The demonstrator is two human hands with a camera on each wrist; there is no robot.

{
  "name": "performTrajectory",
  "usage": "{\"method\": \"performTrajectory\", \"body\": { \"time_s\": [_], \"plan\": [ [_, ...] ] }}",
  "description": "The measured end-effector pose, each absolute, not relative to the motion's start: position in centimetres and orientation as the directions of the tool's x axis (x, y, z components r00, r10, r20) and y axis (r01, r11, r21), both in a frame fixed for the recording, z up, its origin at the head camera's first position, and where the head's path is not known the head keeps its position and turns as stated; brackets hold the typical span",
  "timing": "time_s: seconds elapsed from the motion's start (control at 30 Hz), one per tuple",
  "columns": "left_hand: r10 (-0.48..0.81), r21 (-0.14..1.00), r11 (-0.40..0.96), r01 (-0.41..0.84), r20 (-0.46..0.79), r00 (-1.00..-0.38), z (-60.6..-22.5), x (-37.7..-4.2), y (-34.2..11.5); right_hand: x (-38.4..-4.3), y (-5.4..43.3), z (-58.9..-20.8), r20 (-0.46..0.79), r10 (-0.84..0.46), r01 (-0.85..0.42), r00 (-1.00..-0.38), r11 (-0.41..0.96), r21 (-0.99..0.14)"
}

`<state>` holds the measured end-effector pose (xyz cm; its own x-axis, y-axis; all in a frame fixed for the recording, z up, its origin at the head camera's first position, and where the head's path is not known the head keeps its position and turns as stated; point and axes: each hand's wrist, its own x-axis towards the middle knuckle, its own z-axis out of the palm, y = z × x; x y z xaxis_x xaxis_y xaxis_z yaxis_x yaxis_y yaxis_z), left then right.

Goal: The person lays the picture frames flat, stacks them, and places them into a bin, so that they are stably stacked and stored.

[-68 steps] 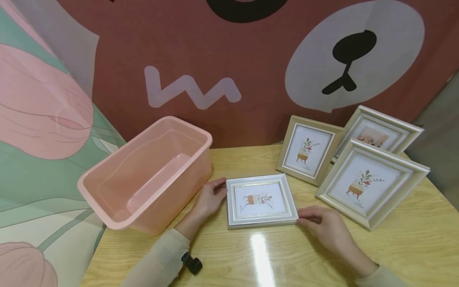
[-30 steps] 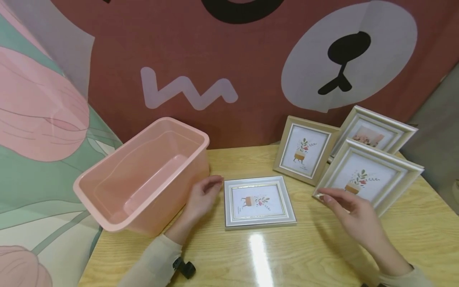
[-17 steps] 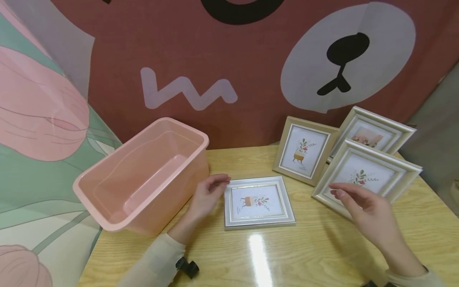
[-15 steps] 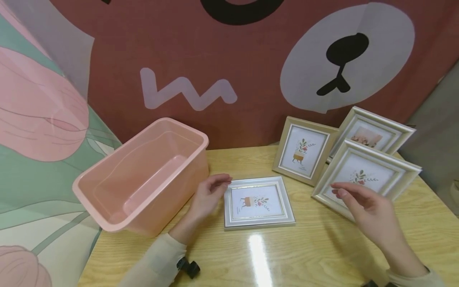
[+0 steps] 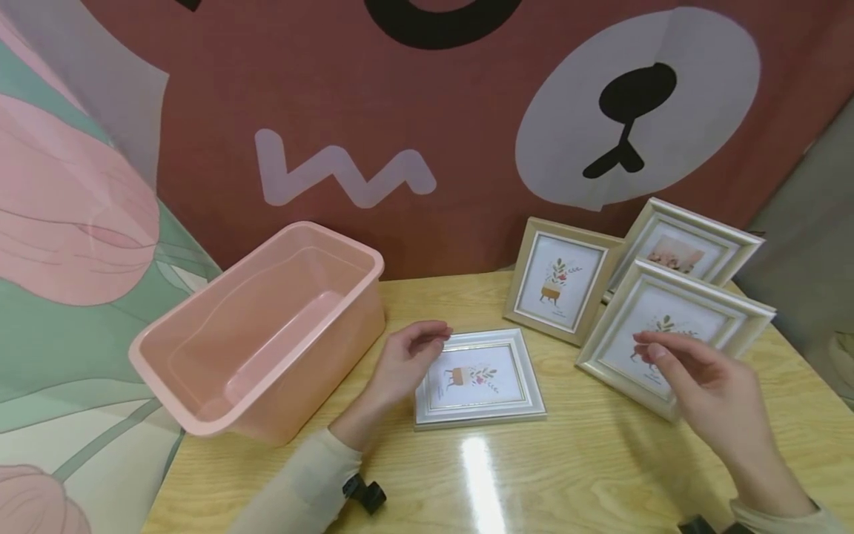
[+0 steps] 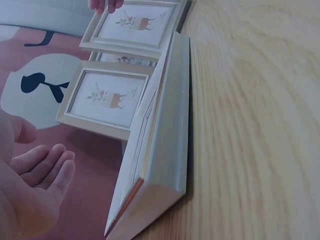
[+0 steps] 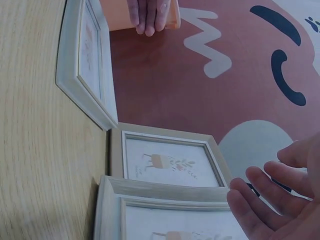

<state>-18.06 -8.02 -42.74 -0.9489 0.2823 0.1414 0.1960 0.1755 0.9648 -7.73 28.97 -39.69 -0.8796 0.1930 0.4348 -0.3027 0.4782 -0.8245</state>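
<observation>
Hands: holding nothing, thumbs apart from fingers in wrist views; right hand [image 5: 723,404] off to white frame's [image 5: 483,378] right, left hand [image 5: 403,363] just by its upper left corner.
White frame: flat on table [image 5: 567,475], face up; probably best gripped at opposite edges, kept level, fingers off the picture; count 1.
Tub [image 5: 327,371]: 1, pink, left of white frame.
Silver frames [image 5: 667,308]: 2, standing, right of white frame.
Tan frame [image 5: 563,282]: 1, standing, behind white frame, rightward.
Backdrop [image 5: 467,111]: 1, bear print, behind white frame.
</observation>
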Motion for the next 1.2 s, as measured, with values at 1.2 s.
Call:
{"method": "performTrajectory", "body": {
  "time_s": [1.2],
  "plan": [
    [0.453,0.95,0.187,0.251,0.143,-0.88,-41.5,-17.9,-3.4,-6.2,33.4,-38.5,0.373,0.453,-0.178,-0.809,0.416,-0.892]
  ]
}}
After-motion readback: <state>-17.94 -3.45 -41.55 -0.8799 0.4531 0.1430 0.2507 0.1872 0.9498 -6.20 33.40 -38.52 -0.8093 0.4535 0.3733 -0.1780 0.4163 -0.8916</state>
